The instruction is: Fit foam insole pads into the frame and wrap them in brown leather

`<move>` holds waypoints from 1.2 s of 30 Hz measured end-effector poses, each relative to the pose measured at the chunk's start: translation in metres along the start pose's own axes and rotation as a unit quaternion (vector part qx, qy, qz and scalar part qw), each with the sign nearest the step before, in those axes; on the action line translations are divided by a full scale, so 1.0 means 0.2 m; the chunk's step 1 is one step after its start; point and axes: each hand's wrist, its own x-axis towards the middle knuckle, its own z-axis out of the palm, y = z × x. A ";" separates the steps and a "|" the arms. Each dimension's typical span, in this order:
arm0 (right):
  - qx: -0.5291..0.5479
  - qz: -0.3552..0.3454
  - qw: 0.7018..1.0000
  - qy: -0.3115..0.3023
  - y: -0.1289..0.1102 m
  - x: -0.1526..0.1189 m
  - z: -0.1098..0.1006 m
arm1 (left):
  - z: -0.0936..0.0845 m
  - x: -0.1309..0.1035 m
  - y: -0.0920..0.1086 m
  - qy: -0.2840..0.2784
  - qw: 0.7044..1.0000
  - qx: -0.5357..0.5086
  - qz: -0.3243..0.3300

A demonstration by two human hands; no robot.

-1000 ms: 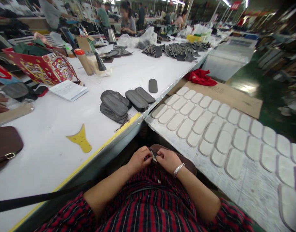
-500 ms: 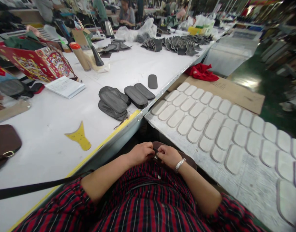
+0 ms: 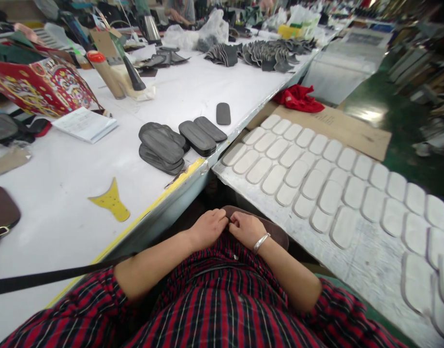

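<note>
Just off the near edge of the white counter [image 3: 67,166], by the corner where it meets the right-hand counter [image 3: 370,263], a dark brown piece [image 3: 277,232] lies before the person's waist, partly covered by both hands. What it rests on is hidden. The left hand [image 3: 209,229] and the right hand [image 3: 247,230] meet over its upper part, nearly touching, fingers curled inward and fingertips drawn close together. Whether either is pinching something small or the brown piece itself, I cannot tell; the backs of the fingers mask it.

For close work like this, I would let one hand steady the spot while the other does the fine adjusting, with short pulls rather than a tug that might shift or crease the piece. Resting the forearms against the body should help keep the fingertips even. The bracelet [image 3: 261,242] on the right wrist (smooth-looking, but metal by its shine) is best held clear of the brown surface. Care is also wise at the right-hand counter's near edge, since the brown piece reaches close to it and could catch there. The black strap [image 3: 55,279] crossing the white counter's yellow-taped near edge deserves slack too, so that the left forearm beside it does not drag on it.
</note>
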 end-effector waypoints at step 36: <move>0.025 -0.044 0.997 -0.059 0.06 0.04 -0.04 | -0.04 0.03 0.05 -0.016 0.999 -0.018 -0.028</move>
